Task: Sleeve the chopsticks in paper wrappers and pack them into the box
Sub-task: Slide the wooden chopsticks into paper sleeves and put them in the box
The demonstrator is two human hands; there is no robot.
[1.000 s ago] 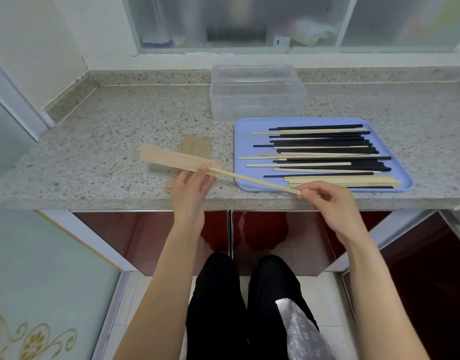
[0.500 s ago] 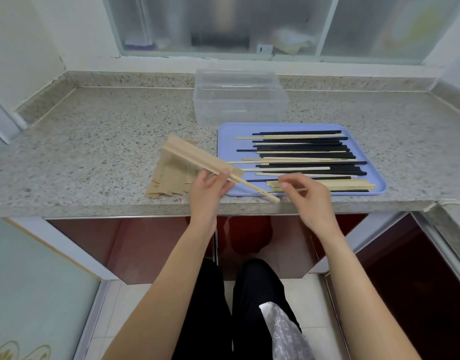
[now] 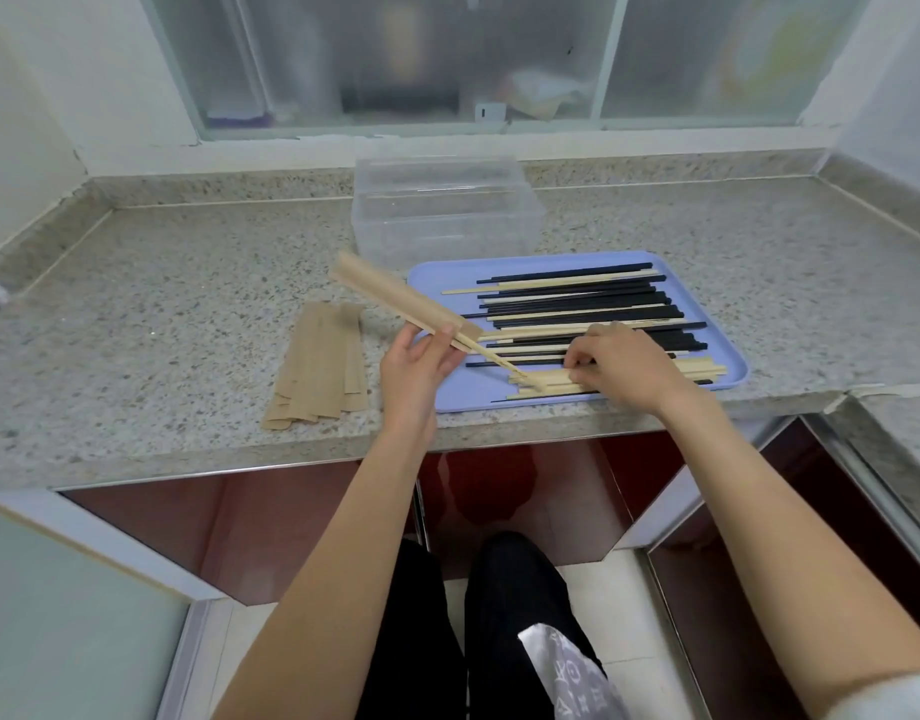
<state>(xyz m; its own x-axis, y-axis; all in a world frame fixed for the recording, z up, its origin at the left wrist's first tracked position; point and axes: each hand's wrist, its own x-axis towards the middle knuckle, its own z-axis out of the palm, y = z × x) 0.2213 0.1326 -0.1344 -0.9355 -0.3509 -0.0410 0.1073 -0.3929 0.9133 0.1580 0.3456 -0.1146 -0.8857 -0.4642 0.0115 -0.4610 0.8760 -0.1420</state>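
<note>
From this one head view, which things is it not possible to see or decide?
- Head view: whether the clear box holds anything; its cloudy walls blur the inside.
- Whether the right hand pinches a chopstick on the blue tray; its fingertips are hidden.
- How many chopsticks sit in the paper sleeve held by the left hand; paper covers them.
- What lies behind the frosted window.

Home kitchen, speckled granite counter (image 3: 187,283), frosted sliding window (image 3: 447,59), red cabinets (image 3: 270,532) below
</note>
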